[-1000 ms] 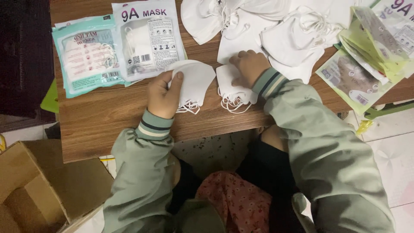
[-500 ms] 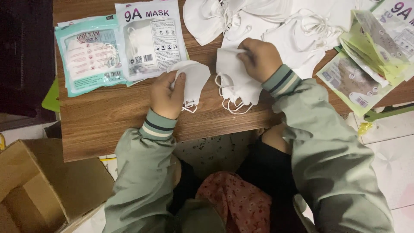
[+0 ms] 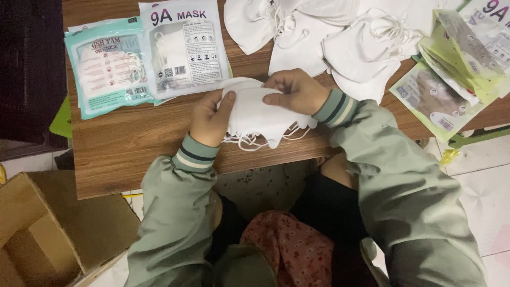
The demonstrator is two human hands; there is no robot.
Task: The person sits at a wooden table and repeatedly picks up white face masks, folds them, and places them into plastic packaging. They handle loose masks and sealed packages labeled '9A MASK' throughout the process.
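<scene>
**Mai:** Where are the masks she holds?

**Tan:** The stack of white face masks (image 3: 263, 114) lies on the wooden table (image 3: 133, 154), close to its front edge, right between her two hands. The ear loops (image 3: 249, 141) hang out at the bottom.

**Mai:** What is each hand doing?

**Tan:** The left hand (image 3: 211, 118) grips the left end of the stack, thumb on top. The right hand (image 3: 295, 90) pinches the top edge with bent fingers. Both hands are closed on the masks.

**Mai:** How can she do this well?

**Tan:** I think she should keep the edges lined up and press the stack flat. She should tuck the loops in too, so they do not get tangled or catch on the table edge.

**Mai:** What else is near?

**Tan:** Just past the stack lies a clear mask packet (image 3: 183, 48) with a white mask inside. Beside it, to the left, is a teal mask packet (image 3: 106, 72). At the far side is a pile of loose white masks (image 3: 340, 37). On the right is a heap of empty green packets (image 3: 451, 69). A brown cardboard box (image 3: 48, 228) sits on the floor, well apart.

**Mai:** Is anything in the way?

**Tan:** The clear packet almost touches the stack, so it is a bit tight there. The loose pile is near the right hand too.
</scene>
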